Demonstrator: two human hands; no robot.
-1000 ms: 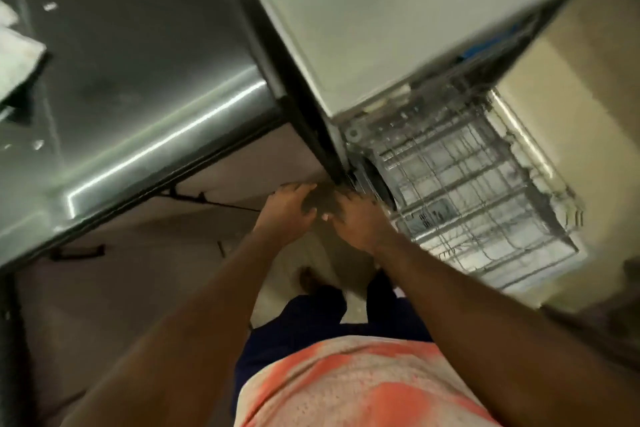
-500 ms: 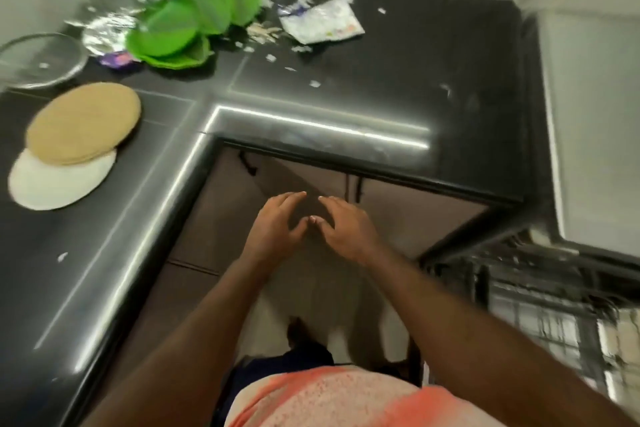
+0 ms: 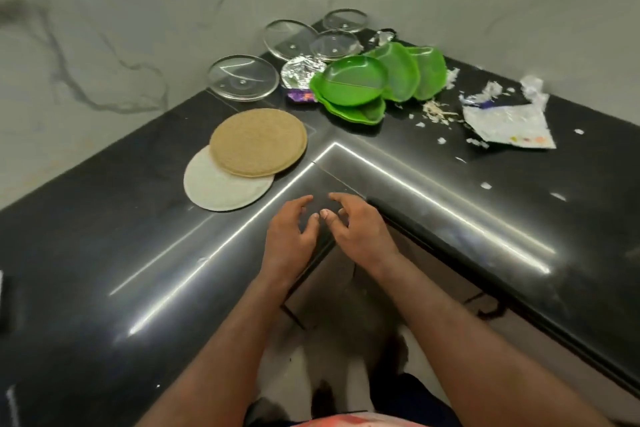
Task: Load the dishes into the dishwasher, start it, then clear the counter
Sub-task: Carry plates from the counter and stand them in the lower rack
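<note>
**Hands reach the desk corner; slippery stacks ahead**

Since half a second ago both hands have come up from the cupboard front to hover over the inner corner of the glossy black stone desk (image 3: 104, 253). The left hand (image 3: 289, 239) and right hand (image 3: 362, 236) hold nothing. Their fingers (image 3: 301, 202) are loosely curled and spread, thumb tips almost meeting. No dishwasher shows in this view.

Nearest, at 11 o'clock, lie two flat rounds: one tan woven disc (image 3: 258, 142) overlapping one white disc (image 3: 221, 189). Pulling the lower one first would likely slide the upper off.

Beyond, at 12 to 1 o'clock, sit green plastic divided plates (image 3: 349, 85). I count four, fanned and leaning together, so a one-handed grab could spill them. One crumpled foil wrapper (image 3: 299, 71) and one purple wrapper (image 3: 301, 96) touch them and might ride along into the rack.

At 2 o'clock lies one torn white wrapper (image 3: 509, 123) amid many scraps.

Farthest are four clear glass lids (image 3: 242, 82). They are probably hard to pinch off slick stone, and a slip could crack one.
</note>
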